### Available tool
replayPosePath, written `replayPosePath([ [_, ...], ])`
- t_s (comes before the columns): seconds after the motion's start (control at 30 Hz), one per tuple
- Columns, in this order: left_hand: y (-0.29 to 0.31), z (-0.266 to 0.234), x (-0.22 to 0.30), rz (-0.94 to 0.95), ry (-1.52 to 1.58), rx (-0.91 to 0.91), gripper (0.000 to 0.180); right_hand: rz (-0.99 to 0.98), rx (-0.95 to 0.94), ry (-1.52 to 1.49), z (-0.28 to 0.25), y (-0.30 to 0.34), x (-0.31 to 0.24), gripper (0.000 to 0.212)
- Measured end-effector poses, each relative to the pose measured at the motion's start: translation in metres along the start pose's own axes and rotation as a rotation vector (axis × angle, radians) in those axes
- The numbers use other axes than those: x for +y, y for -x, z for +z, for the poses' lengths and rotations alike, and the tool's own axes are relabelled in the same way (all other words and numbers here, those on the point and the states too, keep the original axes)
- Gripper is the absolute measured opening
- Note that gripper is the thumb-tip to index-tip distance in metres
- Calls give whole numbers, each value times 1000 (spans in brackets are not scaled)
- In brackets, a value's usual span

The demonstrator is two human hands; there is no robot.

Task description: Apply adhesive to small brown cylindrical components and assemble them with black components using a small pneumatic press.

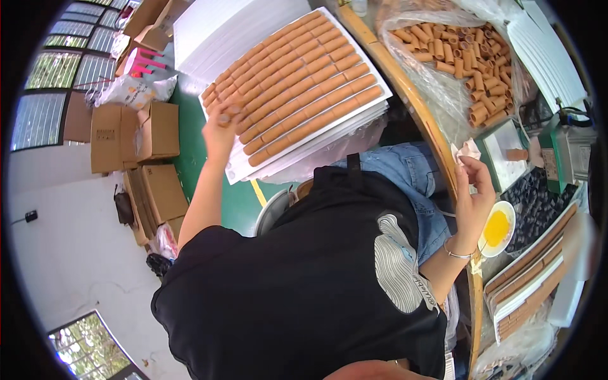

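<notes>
Left hand: the left hand point(220, 123) is raised at the left edge of the tray point(237, 170), fingers curled closed around a tan tube point(229, 113) that it sets among the rows there.
Right hand: the right hand point(474, 193) is lifted near the table edge, fingers loosely bent, thumb and fingertips pinching a small white rag point(467, 151); a thin bangle point(457, 254) sits on its wrist.
Tubes on tray: tan tubes point(297, 82) lie side by side in slanted rows, filling most of the white tray, which rests on a stack of similar white trays point(215, 28) left of the table.
Dish: a small white dish point(498, 229) with yellow liquid stands just right of the right wrist.
Bag: far from the right hand, a clear plastic bag point(437, 88) holds a loose heap of tubes point(462, 54).
Machine: a green machine point(567, 152) sits at the far right, with a single tube point(517, 154) lying on a white plate beside it.
Near right: more filled trays point(529, 278) are stacked at the near right.
Table: a wooden rim point(405, 95) curves from far centre to near right.
Person: black shirt point(304, 285) and jeans point(405, 171) fill the near centre.
Floor: cardboard boxes point(136, 136) lie at the left on green floor point(190, 152).
</notes>
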State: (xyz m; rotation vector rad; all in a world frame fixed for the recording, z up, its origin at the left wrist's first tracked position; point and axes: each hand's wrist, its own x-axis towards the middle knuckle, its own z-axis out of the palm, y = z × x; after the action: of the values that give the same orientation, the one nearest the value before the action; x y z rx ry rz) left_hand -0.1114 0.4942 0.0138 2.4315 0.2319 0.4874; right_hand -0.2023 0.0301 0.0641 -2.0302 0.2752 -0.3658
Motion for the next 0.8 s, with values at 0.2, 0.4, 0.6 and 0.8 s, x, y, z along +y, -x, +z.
replayPosePath([
  [0.2,-8,-21,-92,-119,-188,165,32,14,-23,-31,1,5,-7,11],
  [0.4,-2,-21,-106,8,-193,63,41,42,87,-24,-25,19,9,10],
  [0.6,0,-4,-112,8,142,85,41,95,184,12,-48,30,33,11],
  [0.8,-9,1,-95,-463,577,149,43,69,221,58,-58,31,37,11],
])
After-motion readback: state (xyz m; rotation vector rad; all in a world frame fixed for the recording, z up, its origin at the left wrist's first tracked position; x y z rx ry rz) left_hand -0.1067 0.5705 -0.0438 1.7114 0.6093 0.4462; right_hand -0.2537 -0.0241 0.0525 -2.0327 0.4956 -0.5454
